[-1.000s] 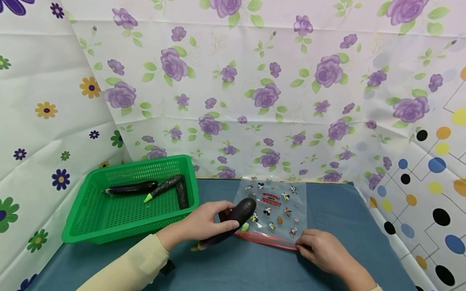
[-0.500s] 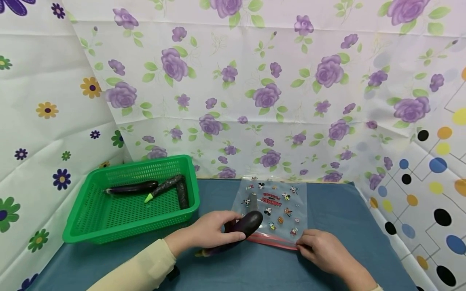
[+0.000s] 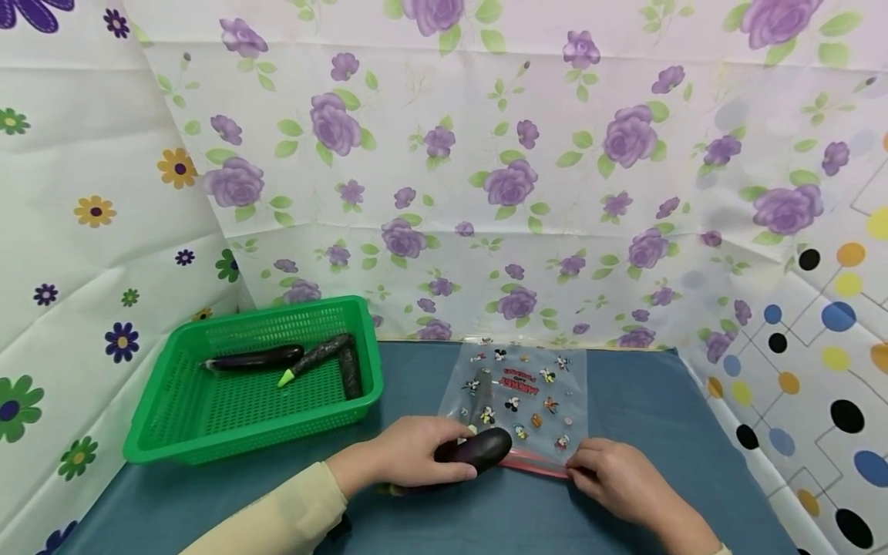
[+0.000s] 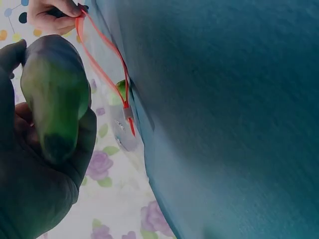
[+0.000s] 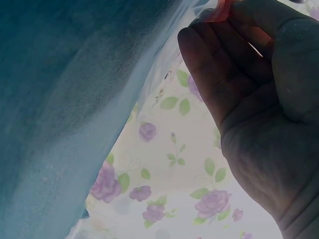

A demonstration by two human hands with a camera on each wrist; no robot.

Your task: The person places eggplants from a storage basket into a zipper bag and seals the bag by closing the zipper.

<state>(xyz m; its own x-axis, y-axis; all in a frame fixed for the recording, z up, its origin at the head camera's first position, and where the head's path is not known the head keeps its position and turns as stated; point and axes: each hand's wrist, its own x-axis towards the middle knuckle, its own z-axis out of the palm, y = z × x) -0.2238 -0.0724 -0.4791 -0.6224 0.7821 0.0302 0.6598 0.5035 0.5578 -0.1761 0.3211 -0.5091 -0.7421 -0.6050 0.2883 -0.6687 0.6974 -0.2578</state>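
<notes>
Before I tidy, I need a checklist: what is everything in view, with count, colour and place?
Basket: one, green, left side.
Cloth: one, blue, beneath the basket.
Thin eggplant: one, dark purple, in the basket.
Bumpy vegetables: apparently two, dark, one green-tipped, in the basket.
Bag: one, clear with prints, red-edged, right of the basket.
Long item: one, dark, seen through the bag.
Thick eggplant: one, dark purple, at the bag's near edge.
Sheets: three, white patterned, behind and beside.
Obscured object: one, black, bottom edge.
Sleeves: two, pale yellow, bottom edge.
Left hand: one, grip around thick eggplant.
Right hand: one, pinching the bag.
</notes>
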